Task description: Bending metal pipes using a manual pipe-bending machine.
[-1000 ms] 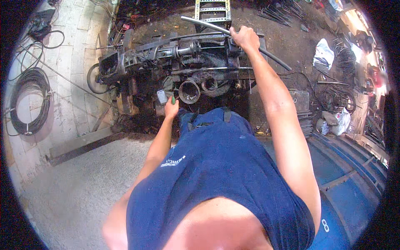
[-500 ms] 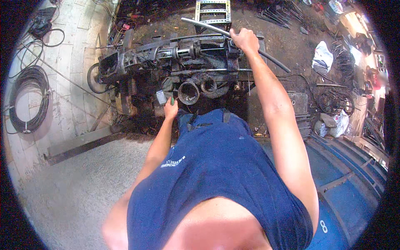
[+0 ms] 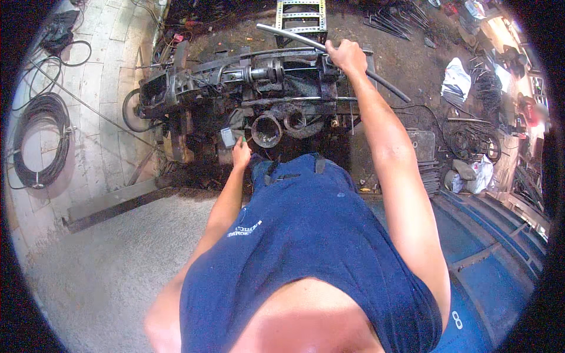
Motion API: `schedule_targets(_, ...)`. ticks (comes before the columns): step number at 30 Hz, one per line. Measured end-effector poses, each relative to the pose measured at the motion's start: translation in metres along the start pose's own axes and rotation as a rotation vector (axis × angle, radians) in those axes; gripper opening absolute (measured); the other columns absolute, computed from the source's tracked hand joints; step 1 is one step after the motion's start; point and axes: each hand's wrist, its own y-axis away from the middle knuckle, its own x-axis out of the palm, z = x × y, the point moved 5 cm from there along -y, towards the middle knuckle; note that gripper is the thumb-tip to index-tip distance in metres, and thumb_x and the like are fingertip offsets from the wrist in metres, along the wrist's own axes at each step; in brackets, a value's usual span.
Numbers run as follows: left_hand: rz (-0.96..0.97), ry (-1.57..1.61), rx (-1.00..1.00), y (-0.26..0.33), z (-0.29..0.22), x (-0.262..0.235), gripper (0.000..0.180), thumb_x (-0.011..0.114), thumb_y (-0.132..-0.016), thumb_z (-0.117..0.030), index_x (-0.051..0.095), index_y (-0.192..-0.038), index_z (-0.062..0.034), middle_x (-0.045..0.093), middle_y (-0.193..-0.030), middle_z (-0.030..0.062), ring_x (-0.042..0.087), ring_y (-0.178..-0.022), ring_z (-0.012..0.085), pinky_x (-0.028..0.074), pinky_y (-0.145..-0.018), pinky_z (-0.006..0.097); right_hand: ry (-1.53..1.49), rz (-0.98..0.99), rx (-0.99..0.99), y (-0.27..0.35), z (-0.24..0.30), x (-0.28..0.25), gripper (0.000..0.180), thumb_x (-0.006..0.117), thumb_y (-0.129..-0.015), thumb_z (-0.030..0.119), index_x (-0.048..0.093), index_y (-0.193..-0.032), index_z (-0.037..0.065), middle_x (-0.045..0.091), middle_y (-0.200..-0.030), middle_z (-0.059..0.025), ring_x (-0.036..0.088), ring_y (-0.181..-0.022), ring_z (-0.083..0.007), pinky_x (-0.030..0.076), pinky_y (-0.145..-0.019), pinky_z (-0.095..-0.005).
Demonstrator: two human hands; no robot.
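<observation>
My right hand (image 3: 347, 56) is closed round a long grey metal bar (image 3: 288, 35), which slants from upper left to lower right across the far side of a dark, greasy machine (image 3: 206, 76). My left hand (image 3: 241, 154) is at the machine's near left side, its fingers together on a small green part (image 3: 242, 139) that they mostly cover. Close beside those fingers is a pale rectangular box or plate (image 3: 227, 137). Just right of the hand, a round metal cup-like opening (image 3: 266, 131) faces me. A shiny shaft (image 3: 235, 74) runs along the machine's top.
Behind the machine stands a perforated metal frame (image 3: 300, 17). A coil of dark wire (image 3: 40, 141) lies on the left floor. Bundled rods (image 3: 394, 20), white sacks (image 3: 456, 79) and coiled bars (image 3: 475, 141) lie to the right. Blue metal panels (image 3: 494, 282) are at the lower right.
My left fingers have shifted slightly, and less of the green part shows. My right hand and the bar have hardly moved.
</observation>
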Motion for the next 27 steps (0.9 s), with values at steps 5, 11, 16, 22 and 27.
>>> schedule_targets(5,0.027,-0.001,-0.009,0.0,-0.001,0.0,0.052,0.042,-0.097,-0.038,0.044,-0.141,-0.0121,0.065,-0.066,0.008,0.063,-0.059,0.0191,0.051,-0.064,0.035,-0.02,-0.008,-0.016,0.0,0.001,0.001,0.062,0.049,-0.084,0.059,0.071,-0.1,0.004,0.068,-0.1,-0.0228,0.066,-0.095,-0.0378,0.053,-0.082,-0.0464)
schedule_targets(11,0.031,-0.048,-0.027,-0.007,0.007,0.002,0.052,0.04,-0.097,-0.038,0.043,-0.142,-0.0129,0.066,-0.066,0.0077,0.063,-0.059,0.019,0.052,-0.065,0.035,-0.048,0.001,-0.02,0.0,0.004,0.002,0.065,0.05,-0.083,0.06,0.069,-0.1,0.0,0.067,-0.101,-0.025,0.065,-0.097,-0.0395,0.051,-0.085,-0.0476)
schedule_targets(16,0.044,-0.038,-0.027,-0.005,0.003,0.001,0.052,0.04,-0.097,-0.035,0.041,-0.143,-0.0114,0.067,-0.068,0.0088,0.064,-0.06,0.0191,0.052,-0.066,0.034,-0.023,-0.026,-0.008,-0.001,-0.002,0.004,0.063,0.049,-0.083,0.059,0.07,-0.1,0.003,0.068,-0.1,-0.0227,0.066,-0.094,-0.0384,0.052,-0.083,-0.0468)
schedule_targets(22,0.055,0.0,0.001,0.003,-0.008,-0.001,0.051,0.04,-0.097,-0.031,0.04,-0.143,-0.0108,0.066,-0.067,0.0078,0.062,-0.056,0.0175,0.051,-0.058,0.033,-0.033,-0.021,-0.01,-0.002,-0.004,0.005,0.062,0.049,-0.084,0.058,0.07,-0.101,0.003,0.068,-0.101,-0.0224,0.066,-0.096,-0.0379,0.052,-0.084,-0.0465)
schedule_targets(27,0.043,-0.013,0.015,0.006,-0.01,-0.004,0.051,0.042,-0.096,-0.031,0.041,-0.143,-0.0121,0.064,-0.063,0.0073,0.059,-0.051,0.0157,0.05,-0.055,0.033,-0.021,0.004,-0.024,0.001,0.005,0.002,0.062,0.048,-0.084,0.058,0.069,-0.102,0.003,0.068,-0.102,-0.0219,0.066,-0.096,-0.0374,0.052,-0.084,-0.0466)
